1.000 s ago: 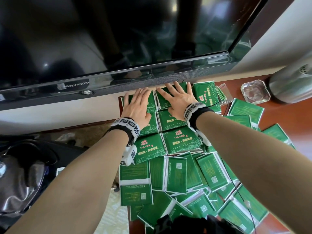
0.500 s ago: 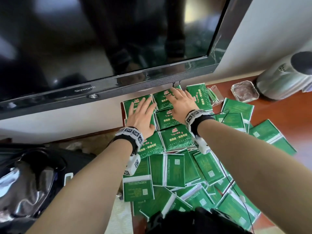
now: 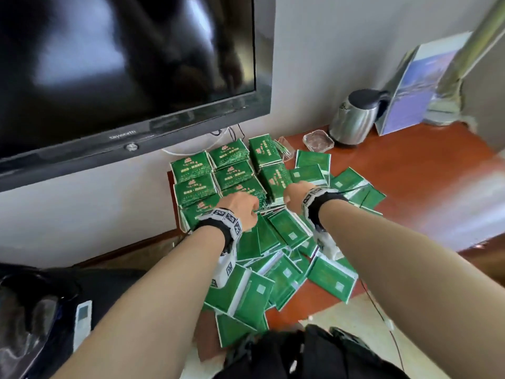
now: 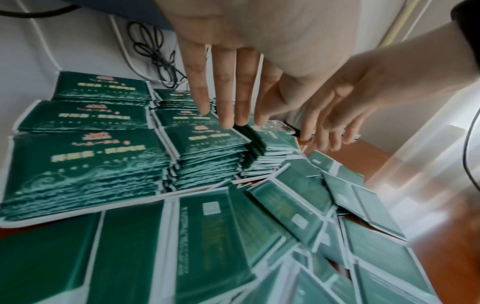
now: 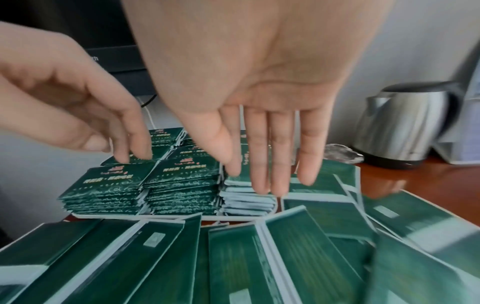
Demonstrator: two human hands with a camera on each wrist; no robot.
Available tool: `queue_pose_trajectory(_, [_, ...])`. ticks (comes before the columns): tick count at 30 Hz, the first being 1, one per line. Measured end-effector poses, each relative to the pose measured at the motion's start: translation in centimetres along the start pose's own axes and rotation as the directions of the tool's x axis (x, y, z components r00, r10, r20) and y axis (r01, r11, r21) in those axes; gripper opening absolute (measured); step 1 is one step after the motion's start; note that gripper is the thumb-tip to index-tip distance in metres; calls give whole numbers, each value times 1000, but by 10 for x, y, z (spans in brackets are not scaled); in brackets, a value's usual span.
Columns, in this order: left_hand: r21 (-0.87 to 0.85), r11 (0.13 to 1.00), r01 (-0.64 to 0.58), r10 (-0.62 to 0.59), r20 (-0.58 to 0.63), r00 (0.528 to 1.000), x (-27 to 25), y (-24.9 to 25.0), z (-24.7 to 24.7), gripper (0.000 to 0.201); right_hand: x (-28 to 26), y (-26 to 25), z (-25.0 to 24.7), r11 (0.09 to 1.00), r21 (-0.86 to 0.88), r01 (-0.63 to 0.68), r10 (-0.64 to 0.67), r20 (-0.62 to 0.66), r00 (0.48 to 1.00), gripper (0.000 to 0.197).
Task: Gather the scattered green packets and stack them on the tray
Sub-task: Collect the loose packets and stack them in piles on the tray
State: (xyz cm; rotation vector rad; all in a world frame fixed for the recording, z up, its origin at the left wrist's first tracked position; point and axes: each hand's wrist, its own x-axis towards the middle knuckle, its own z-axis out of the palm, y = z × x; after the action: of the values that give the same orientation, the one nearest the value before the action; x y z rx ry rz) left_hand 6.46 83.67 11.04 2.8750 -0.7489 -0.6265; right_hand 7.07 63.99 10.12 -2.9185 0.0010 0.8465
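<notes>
Stacks of green packets (image 3: pixel 232 173) stand in rows on a white tray (image 4: pixel 182 192) against the wall, under the television. Many loose green packets (image 3: pixel 287 269) lie overlapping on the red-brown table in front of the tray. My left hand (image 3: pixel 240 207) hovers over the near middle stack, and its straight fingertips (image 4: pixel 226 123) touch that stack's top edge. Over the right-hand stack (image 5: pixel 246 197) my right hand (image 3: pixel 296 194) hangs with fingers (image 5: pixel 259 181) straight and pointing down. Neither hand holds a packet.
A steel kettle (image 3: pixel 352 119), a glass ashtray (image 3: pixel 318 140) and a standing brochure (image 3: pixel 410 86) sit at the back right. The television (image 3: pixel 123 64) overhangs the tray. Cables (image 4: pixel 155 51) hang at the wall. A black bag (image 3: pixel 32 310) lies left of the table.
Both hands lay flat on the far stacks; they have drawn back to the near row with fingers pointing down. My head has pulled back and turned right.
</notes>
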Motion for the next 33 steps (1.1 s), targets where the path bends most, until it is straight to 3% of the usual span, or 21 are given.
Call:
queue_pose_trajectory(3, [9, 1000, -7, 6, 24, 1000, -10, 36, -7, 19, -30, 25, 10, 997, -39, -73, 76, 70, 995, 15])
queue_pose_trajectory(14, [123, 992, -29, 24, 42, 999, 5, 134, -11, 24, -75, 134, 16, 975, -86, -207, 211, 41, 977, 26])
queue_pose_trajectory(18, [115, 993, 16, -24, 66, 998, 36, 169, -9, 27, -56, 184, 16, 972, -70, -223, 226, 39, 973, 15])
queue_pose_trajectory(21, [69, 996, 52, -55, 51, 997, 68, 198, -3, 28, -7, 237, 21, 978, -111, -179, 188, 80, 979, 11])
queue_pose_trajectory(24, [22, 994, 106, -108, 71, 992, 100, 233, -2, 29, 49, 292, 31, 975, -150, -163, 186, 157, 970, 12])
queue_pose_trajectory(27, [-37, 987, 157, -153, 88, 984, 125, 262, -2, 29, 73, 330, 31, 974, -181, -134, 170, 196, 966, 20])
queue_pose_trajectory(30, [-89, 971, 221, -211, 110, 971, 142, 278, 3, 27, 72, 348, 23, 979, -184, -83, 116, 176, 977, 23])
queue_pose_trajectory(33, [-71, 955, 288, -273, 167, 947, 150, 280, 7, 24, 44, 338, 1, 986, -163, -45, 75, 185, 980, 10])
